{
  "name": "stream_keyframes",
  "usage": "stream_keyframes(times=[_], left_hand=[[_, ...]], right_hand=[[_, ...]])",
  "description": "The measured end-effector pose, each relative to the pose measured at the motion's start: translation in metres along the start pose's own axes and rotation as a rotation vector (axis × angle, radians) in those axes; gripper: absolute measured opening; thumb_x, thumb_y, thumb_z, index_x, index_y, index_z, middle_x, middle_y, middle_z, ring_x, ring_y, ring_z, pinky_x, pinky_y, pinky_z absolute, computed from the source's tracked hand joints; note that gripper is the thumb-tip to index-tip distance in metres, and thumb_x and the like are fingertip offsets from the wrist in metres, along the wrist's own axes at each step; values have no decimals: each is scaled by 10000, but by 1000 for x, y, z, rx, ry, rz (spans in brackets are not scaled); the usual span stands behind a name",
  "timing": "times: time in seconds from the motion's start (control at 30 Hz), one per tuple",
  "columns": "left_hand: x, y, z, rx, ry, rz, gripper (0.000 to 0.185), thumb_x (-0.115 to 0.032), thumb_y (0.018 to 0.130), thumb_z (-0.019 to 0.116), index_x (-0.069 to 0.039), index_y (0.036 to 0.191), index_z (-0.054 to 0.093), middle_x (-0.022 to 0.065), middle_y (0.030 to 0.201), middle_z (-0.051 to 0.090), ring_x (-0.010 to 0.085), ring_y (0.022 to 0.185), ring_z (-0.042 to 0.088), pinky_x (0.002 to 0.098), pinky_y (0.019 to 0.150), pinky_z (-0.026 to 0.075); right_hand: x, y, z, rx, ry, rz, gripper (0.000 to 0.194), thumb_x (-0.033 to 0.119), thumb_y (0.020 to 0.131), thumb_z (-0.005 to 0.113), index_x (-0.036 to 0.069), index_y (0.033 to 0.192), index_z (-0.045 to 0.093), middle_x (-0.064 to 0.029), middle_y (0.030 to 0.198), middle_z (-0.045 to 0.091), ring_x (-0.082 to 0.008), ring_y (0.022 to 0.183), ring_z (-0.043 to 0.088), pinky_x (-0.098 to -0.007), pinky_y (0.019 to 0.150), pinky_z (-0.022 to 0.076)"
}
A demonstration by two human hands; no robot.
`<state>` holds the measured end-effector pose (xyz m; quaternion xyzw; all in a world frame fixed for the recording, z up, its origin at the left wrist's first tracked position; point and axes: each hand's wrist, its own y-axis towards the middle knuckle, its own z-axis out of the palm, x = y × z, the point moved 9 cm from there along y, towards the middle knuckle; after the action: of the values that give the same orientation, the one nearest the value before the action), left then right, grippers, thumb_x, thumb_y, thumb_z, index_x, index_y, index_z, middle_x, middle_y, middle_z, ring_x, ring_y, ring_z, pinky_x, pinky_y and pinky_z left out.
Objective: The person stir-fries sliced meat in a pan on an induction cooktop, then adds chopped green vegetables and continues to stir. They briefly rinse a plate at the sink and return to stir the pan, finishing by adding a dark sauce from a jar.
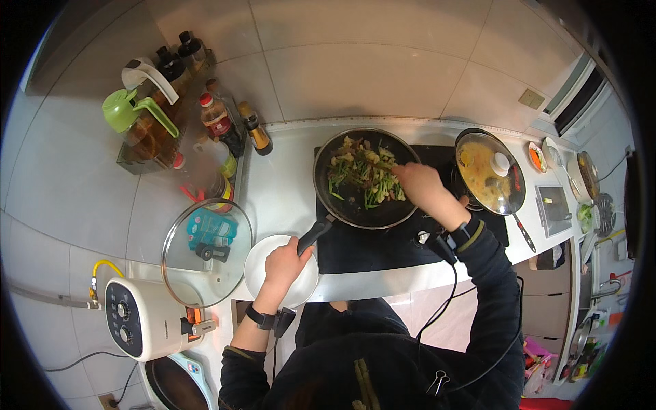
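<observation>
My left hand point(287, 264) grips the black handle point(313, 238) of a frying pan point(332, 207) on the black cooktop point(359, 251). Cauliflower with green stalks and dark pieces, perhaps meat, point(376, 179) is spread in the pan. Over its right side, my right hand point(423, 187) is closed around a brown stirring utensil point(379, 164), whose far end dips into the food. The food and my hand hide much of that utensil, so its exact kind is unclear. Beneath my left hand, a white plate point(256, 269) lies at the counter's front edge.
Right of the frying pan stands a second pan under a glass lid point(487, 177), holding yellowish food. A large glass lid point(169, 256) is at left, above a white air fryer point(154, 318). Sauce bottles point(259, 136) and an oil jug point(141, 136) line the left wall.
</observation>
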<state>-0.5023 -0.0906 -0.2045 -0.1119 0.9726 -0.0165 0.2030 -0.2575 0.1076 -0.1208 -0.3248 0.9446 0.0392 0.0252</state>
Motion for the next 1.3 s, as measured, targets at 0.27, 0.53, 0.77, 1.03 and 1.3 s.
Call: stream_keyframes(times=[0.27, 0.53, 0.77, 1.03, 1.3], left_hand=[[2, 3, -5, -36, 53, 29, 467, -520, 858, 580, -55, 889, 586, 161, 631, 627, 366, 618, 633, 460, 556, 497], [9, 10, -7, -68, 56, 41, 467, -532, 842, 596, -66, 860, 583, 150, 627, 624, 356, 615, 632, 454, 544, 492], [6, -11, -35, -130, -95, 111, 557, -479, 863, 599, -40, 1201, 540, 192, 815, 644, 381, 759, 637, 457, 665, 510], [52, -79, -144, -642, -219, 43, 603, -231, 858, 627, 30, 1356, 410, 260, 1340, 476, 401, 1204, 477, 449, 1028, 370], [99, -131, -143, -754, -354, -138, 304, -47, 888, 522, -13, 1189, 545, 187, 1014, 643, 334, 944, 619, 416, 812, 483]], right_hand=[[3, 9, -14, 122, -44, -83, 211, 138, 828, 566, 161, 992, 697, -106, 917, 633, -323, 864, 657, -426, 692, 538], [6, -69, -11, 224, -162, -70, 275, 205, 820, 622, 211, 1090, 669, -108, 918, 600, -284, 688, 659, -422, 583, 527], [28, -103, 23, 226, 56, -64, 380, 248, 806, 668, 111, 1156, 610, -133, 955, 598, -317, 755, 648, -436, 651, 536], [138, -36, -93, -7, 462, -411, 496, 225, 822, 678, 77, 1273, 538, -147, 1077, 594, -339, 971, 604, -405, 783, 515], [278, 52, -134, -86, 604, -667, 485, 182, 863, 640, 74, 1313, 495, -157, 1163, 566, -341, 994, 588, -397, 810, 503]])
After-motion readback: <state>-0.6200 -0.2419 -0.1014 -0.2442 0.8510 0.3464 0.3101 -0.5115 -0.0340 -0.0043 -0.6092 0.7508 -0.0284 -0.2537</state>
